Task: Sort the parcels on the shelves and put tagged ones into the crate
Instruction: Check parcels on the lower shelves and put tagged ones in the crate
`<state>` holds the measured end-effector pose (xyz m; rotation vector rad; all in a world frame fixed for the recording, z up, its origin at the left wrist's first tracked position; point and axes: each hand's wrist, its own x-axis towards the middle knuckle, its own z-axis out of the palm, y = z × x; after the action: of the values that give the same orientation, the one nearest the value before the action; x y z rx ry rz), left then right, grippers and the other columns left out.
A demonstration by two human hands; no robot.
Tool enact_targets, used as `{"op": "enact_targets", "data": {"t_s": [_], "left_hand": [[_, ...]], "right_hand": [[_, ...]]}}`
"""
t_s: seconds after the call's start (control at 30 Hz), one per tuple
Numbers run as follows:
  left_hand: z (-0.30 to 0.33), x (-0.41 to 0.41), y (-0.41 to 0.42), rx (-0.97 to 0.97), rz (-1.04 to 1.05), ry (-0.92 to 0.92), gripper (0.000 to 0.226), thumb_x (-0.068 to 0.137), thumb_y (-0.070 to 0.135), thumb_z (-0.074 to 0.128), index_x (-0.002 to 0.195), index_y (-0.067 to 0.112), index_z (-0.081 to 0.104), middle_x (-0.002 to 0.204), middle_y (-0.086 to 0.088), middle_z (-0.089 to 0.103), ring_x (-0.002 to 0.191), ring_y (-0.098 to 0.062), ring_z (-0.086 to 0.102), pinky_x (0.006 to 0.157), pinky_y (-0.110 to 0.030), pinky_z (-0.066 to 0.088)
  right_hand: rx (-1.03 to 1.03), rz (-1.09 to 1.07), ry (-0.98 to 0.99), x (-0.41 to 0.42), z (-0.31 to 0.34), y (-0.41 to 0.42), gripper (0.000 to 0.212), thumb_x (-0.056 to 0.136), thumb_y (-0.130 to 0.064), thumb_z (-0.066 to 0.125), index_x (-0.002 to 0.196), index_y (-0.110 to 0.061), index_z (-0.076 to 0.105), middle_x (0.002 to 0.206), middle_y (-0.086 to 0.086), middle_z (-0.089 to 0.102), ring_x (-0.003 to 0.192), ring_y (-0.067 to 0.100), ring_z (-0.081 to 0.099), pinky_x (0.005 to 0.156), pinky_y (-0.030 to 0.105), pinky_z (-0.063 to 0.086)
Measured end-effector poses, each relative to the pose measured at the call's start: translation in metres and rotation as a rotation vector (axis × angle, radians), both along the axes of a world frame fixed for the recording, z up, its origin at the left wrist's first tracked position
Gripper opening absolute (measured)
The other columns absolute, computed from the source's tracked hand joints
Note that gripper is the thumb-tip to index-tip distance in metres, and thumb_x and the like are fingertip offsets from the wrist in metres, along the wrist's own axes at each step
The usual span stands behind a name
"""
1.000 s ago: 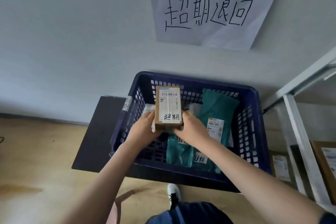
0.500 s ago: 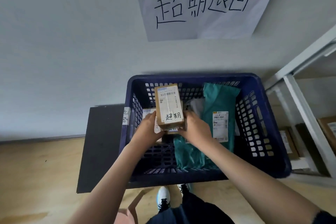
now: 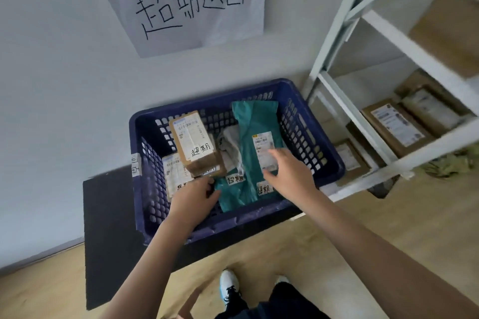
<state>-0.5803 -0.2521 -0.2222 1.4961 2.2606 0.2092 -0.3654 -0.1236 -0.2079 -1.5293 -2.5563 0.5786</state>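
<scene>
Dark mat (image 3: 108, 228) is lying on the wood floor at left, running under the blue crate (image 3: 259, 217). Inside the crate at its left, a flat white-labelled parcel (image 3: 173, 172) is lying near the left wall, and a brown cardboard box (image 3: 193, 141) with a handwritten tag is resting tilted on top of it, leaning toward the far wall. Left hand (image 3: 193, 201) is hovering at the near edge of that box, fingers curled loosely and holding nothing; whether the fingertips are touching the box, cannot tell. A grey-white bag (image 3: 230, 147) is sitting in the middle. Two teal mailer bags with tags are lying right of it: a smaller one (image 3: 233, 191) near, a longer one (image 3: 255, 122) reaching toward the far wall. Right hand (image 3: 290, 173) is hanging above the longer teal bag, fingers spread wide, empty. A handwritten paper sign (image 3: 191, 0) is hanging on the wall above. White shelving (image 3: 368, 124) is standing at right, with brown parcels (image 3: 396, 124) on it.
</scene>
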Motion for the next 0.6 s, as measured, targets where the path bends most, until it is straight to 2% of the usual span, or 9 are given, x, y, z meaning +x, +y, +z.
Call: {"op": "enact_targets", "data": {"t_s": [0.03,0.17,0.33,0.43,0.6], "left_hand": [[0.006,0.013,0.004,0.033,-0.020,0.001,0.035,0.093,0.047,0.055,0.124,0.031,0.059,0.110,0.002,0.070,0.096,-0.023,0.066,0.076,-0.034,0.053],[0.028,0.079,0.027,0.145,-0.076,-0.008,0.036,0.095,0.044,0.055,0.127,0.027,0.059,0.118,0.003,0.068,0.100,-0.020,0.065,0.076,-0.033,0.051],[0.049,0.184,0.049,0.290,-0.211,-0.010,0.031,0.096,0.037,0.057,0.123,0.021,0.060,0.117,-0.002,0.066,0.101,-0.024,0.064,0.077,-0.037,0.054],[0.056,0.266,0.057,0.346,-0.281,-0.037,0.025,0.096,0.033,0.058,0.116,0.018,0.063,0.111,-0.005,0.067,0.098,-0.027,0.064,0.075,-0.036,0.051],[0.049,0.402,0.066,0.254,-0.429,-0.020,0.039,0.097,0.049,0.050,0.130,0.030,0.056,0.124,0.009,0.063,0.100,-0.016,0.065,0.079,-0.034,0.055]], "right_hand": [[0.024,-0.014,0.013,0.015,0.005,-0.003,0.052,0.094,-0.042,0.062,0.141,-0.024,0.048,0.134,-0.006,0.054,0.079,0.012,0.061,0.064,0.030,0.049],[0.074,-0.092,0.085,0.087,0.028,-0.013,0.050,0.095,-0.041,0.061,0.140,-0.025,0.050,0.129,-0.007,0.055,0.102,0.015,0.063,0.075,0.034,0.052],[0.090,-0.166,0.107,0.206,0.050,-0.027,0.048,0.095,-0.043,0.059,0.140,-0.029,0.049,0.130,-0.008,0.055,0.107,0.015,0.062,0.085,0.036,0.054],[0.080,-0.239,0.080,0.295,0.059,-0.036,0.048,0.096,-0.042,0.059,0.140,-0.027,0.048,0.133,-0.009,0.055,0.109,0.013,0.060,0.084,0.030,0.050],[0.057,-0.420,0.056,0.447,0.066,-0.049,0.047,0.094,-0.040,0.059,0.139,-0.024,0.051,0.132,-0.005,0.054,0.109,0.019,0.061,0.086,0.036,0.051]]}}
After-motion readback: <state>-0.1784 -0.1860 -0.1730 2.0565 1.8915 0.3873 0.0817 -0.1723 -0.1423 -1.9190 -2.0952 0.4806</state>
